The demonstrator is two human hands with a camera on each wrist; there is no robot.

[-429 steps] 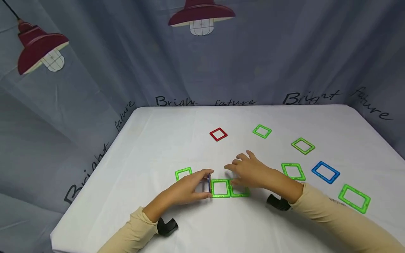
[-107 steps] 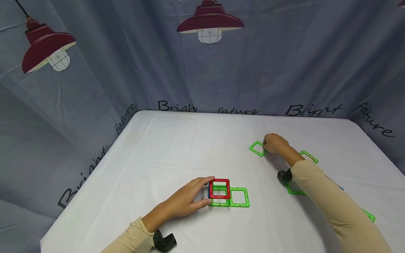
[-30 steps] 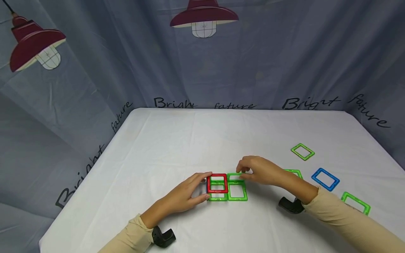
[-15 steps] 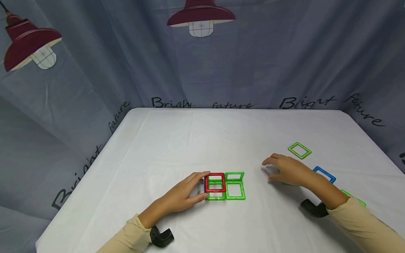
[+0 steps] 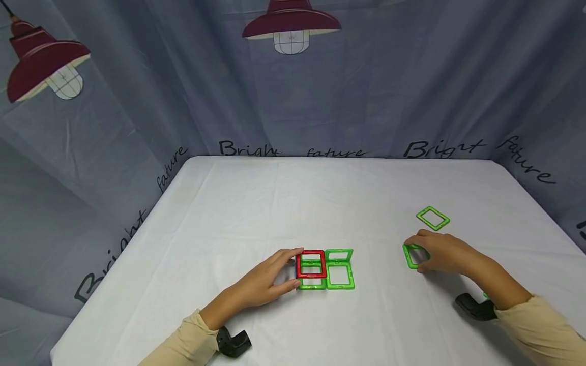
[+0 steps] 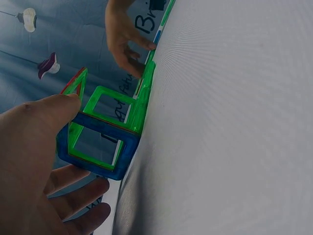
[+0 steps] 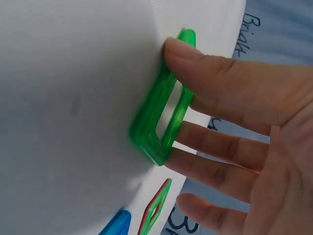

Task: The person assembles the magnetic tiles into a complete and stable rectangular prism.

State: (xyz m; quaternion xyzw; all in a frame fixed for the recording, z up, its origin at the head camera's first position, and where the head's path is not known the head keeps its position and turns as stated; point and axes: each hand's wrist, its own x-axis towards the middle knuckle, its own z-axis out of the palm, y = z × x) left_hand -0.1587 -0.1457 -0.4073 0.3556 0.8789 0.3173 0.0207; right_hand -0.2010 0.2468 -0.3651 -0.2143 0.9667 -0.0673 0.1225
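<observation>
White-topped bench (image 5: 256, 203). Two green base frames (image 5: 341, 286) flat on it, adjoining edges together. Loose green frame (image 5: 426, 222) flat at their 2 o'clock. Blue frame (image 7: 117, 224) down too, partly cropped.

Bright, translucent green is shown by the held frame (image 7: 149, 113) gripped by the right hand (image 5: 446, 254); the same green is repeated in the joined flat frames (image 5: 341, 286), the raised frame (image 5: 339, 250) behind them and the loose frame (image 5: 440, 213) farther right; solid red is borne by the red frame (image 5: 312, 276); deep blue is borne by the blue frame (image 6: 128, 155) at the left hand (image 5: 258, 284), and brighter blue by a piece (image 7: 117, 224) low in the right wrist view; the tabletop (image 5: 229, 213) is covered in plain white; the grey-blue backdrop (image 5: 366, 86) is patterned with black lettering (image 5: 250, 151) and printed lamps (image 5: 291, 23), maroon-shaded, cream beneath, their white bulbs (image 5: 291, 43) crossed by thin dark lines; the sleeves (image 5: 183, 338) are plain beige; the wrist devices (image 5: 232, 343) are black.
</observation>
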